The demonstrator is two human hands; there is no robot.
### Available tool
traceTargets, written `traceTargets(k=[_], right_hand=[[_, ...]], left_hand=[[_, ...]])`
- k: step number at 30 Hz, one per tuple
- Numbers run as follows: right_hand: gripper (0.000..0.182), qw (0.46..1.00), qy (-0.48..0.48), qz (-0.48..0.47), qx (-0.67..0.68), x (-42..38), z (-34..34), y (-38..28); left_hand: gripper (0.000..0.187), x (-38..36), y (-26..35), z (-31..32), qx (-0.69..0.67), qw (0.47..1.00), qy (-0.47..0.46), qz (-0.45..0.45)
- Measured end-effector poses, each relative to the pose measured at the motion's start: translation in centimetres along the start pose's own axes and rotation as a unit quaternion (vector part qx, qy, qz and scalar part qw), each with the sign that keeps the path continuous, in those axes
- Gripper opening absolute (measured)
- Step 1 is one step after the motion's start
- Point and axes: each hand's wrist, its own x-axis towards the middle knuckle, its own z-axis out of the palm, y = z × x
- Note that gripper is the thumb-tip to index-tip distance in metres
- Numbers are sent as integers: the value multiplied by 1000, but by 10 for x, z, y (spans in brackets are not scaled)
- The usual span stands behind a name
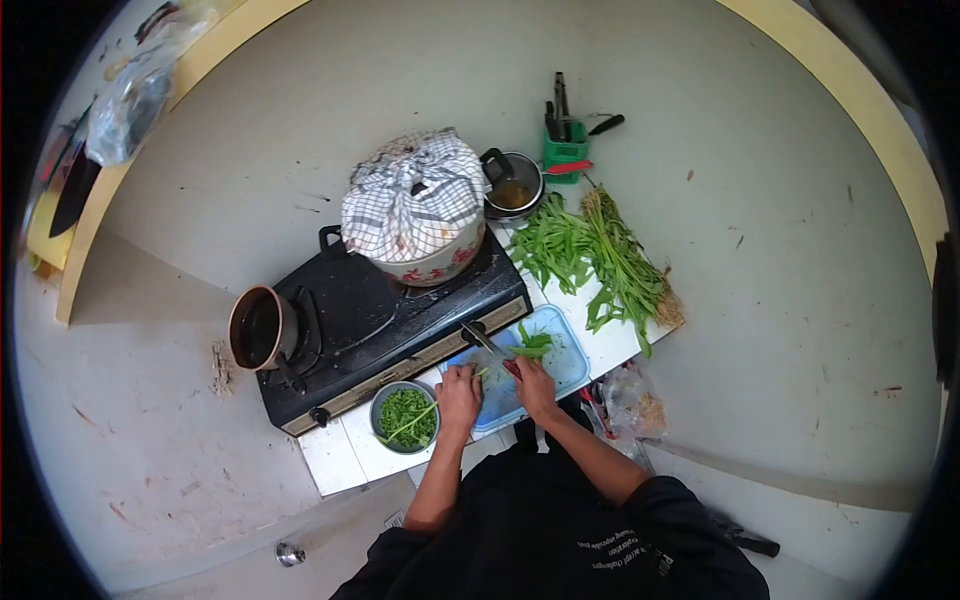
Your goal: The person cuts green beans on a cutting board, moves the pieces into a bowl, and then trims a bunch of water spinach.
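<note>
My right hand (534, 386) is closed on the red handle of a knife (487, 342), whose blade points up and left over the blue tray (568, 362). Closed round thin green stems, my left hand (459, 397) rests at the tray's left edge. Some cut leaves (532, 342) lie on the tray beyond the knife. Just left of my left hand is a metal bowl (374, 421) of chopped greens (405, 414), with long stems lying across it.
A black stove (350, 295) holds a cloth-covered pot (425, 262) and a small brown pot (240, 340). Leafy greens (625, 250) lie on the white tiles at right, below a green utensil holder (565, 155) and a small pan (515, 192). Plastic bags (635, 405) sit right of the tray.
</note>
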Motion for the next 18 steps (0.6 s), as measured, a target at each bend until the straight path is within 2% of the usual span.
traceTargets(k=[6,9,12,13,18], right_hand=[[25,999,4,6,34,-6,-7,3],[21,992,72,8,107,-20,-21,-1],[18,974,153,49,157,-43,-35,10],[19,973,148,79,159,-53,-39,23],[15,939,241,221,105,-109,-88,84]], left_hand=[[29,-4,-5,7,-12,1000,-1,-1],[29,-5,0,3,-2,1000,17,9],[29,-3,5,-2,-15,1000,15,7],[30,-2,6,-3,-24,1000,11,7],[26,5,13,0,-51,998,13,21]])
